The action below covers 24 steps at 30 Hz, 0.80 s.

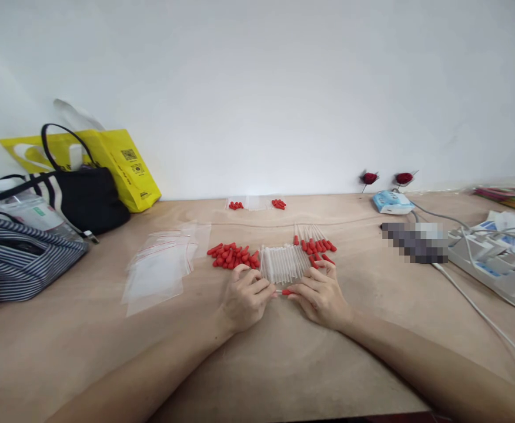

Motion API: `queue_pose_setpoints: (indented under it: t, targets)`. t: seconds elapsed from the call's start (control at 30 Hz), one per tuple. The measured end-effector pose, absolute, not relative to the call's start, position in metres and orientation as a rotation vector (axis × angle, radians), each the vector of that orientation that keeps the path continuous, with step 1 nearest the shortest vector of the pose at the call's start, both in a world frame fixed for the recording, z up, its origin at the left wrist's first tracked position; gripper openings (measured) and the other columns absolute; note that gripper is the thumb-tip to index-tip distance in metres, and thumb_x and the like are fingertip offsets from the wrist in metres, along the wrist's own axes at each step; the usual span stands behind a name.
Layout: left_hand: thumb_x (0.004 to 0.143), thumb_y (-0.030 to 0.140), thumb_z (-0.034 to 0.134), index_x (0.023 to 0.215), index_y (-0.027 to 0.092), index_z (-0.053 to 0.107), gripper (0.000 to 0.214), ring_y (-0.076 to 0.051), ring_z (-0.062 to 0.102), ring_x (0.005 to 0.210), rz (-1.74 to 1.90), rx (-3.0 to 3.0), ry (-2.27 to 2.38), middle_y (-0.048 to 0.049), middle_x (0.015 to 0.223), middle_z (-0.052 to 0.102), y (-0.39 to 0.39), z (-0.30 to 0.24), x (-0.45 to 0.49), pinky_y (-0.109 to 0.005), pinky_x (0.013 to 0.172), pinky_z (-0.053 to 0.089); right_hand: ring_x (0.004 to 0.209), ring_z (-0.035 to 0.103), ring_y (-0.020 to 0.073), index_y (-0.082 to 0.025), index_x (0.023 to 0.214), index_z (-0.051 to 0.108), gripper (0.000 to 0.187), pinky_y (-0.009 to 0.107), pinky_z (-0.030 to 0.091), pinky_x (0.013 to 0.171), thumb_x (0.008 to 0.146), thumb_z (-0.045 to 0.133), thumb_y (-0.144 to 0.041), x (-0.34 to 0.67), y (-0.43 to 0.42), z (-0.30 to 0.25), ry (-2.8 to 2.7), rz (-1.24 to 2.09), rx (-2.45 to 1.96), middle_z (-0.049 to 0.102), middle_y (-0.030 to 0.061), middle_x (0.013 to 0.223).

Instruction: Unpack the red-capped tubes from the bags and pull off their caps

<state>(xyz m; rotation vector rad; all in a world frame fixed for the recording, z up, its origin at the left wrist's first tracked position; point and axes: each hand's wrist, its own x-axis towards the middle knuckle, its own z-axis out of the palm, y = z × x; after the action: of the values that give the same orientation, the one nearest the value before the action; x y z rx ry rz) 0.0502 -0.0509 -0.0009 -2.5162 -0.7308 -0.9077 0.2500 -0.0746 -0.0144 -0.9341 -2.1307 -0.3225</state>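
Observation:
My left hand (245,296) and my right hand (319,294) meet at the middle of the wooden table (107,341), fingers pinched together. Between them lies a thin clear tube with a small red cap (286,291) at my right fingertips; the left fingers pinch the tube's other end. Just beyond the hands lies a row of clear plastic tubes (283,263). A pile of loose red caps (233,255) sits to its left. Tubes fitted with red caps (314,242) lie to its right.
A stack of small clear zip bags (163,267) lies at left. Striped bag (17,258), black bag (85,197) and yellow bag (125,164) stand far left. Two bagged sets of red caps (255,204) sit at the back. White cables and devices (491,252) crowd the right.

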Motion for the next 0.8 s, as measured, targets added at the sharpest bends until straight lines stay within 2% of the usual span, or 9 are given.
queue_pose_setpoints:
  t: [0.3, 0.5, 0.7, 0.8]
  targets:
    - [0.084, 0.021, 0.047, 0.069, 0.020, 0.059, 0.019, -0.013, 0.050, 0.068, -0.878, -2.514, -0.705, 0.0030, 0.058, 0.059, -0.053, 0.001, 0.050, -0.038, 0.083, 0.027, 0.067, 0.049, 0.0115, -0.023, 0.073, 0.062, 0.016, 0.040, 0.019, 0.091, 0.081, 0.049, -0.027, 0.251, -0.076, -0.013, -2.150, -0.322, -0.918, 0.054, -0.0042, 0.053]
    - [0.084, 0.022, 0.047, 0.072, 0.020, 0.059, 0.017, -0.014, 0.050, 0.069, -0.884, -2.517, -0.704, 0.0023, 0.061, 0.061, -0.053, 0.003, 0.046, -0.036, 0.078, 0.028, 0.070, 0.051, 0.0123, -0.022, 0.075, 0.062, 0.015, 0.041, 0.019, 0.092, 0.080, 0.048, -0.024, 0.257, -0.078, -0.011, -2.158, -0.323, -0.902, 0.055, -0.0038, 0.055]
    - [0.086, 0.021, 0.041, 0.077, 0.018, 0.059, 0.020, -0.016, 0.047, 0.068, -0.936, -2.530, -0.902, -0.0030, 0.072, 0.062, -0.046, 0.003, 0.034, -0.031, 0.066, 0.033, 0.076, 0.051, 0.0138, -0.023, 0.079, 0.064, 0.018, 0.037, 0.024, 0.087, 0.083, 0.046, -0.027, 0.287, -0.067, -0.013, -2.044, -0.227, -1.139, 0.061, 0.0001, 0.073]
    - [0.087, 0.019, 0.035, 0.085, 0.015, 0.058, 0.023, -0.018, 0.048, 0.072, -0.970, -2.658, -1.032, -0.0063, 0.078, 0.060, -0.042, 0.006, 0.040, -0.032, 0.068, 0.038, 0.077, 0.052, 0.0143, -0.024, 0.084, 0.065, 0.021, 0.034, 0.026, 0.079, 0.083, 0.046, -0.034, 0.298, -0.056, -0.016, -1.871, -0.218, -1.338, 0.060, 0.0022, 0.078]
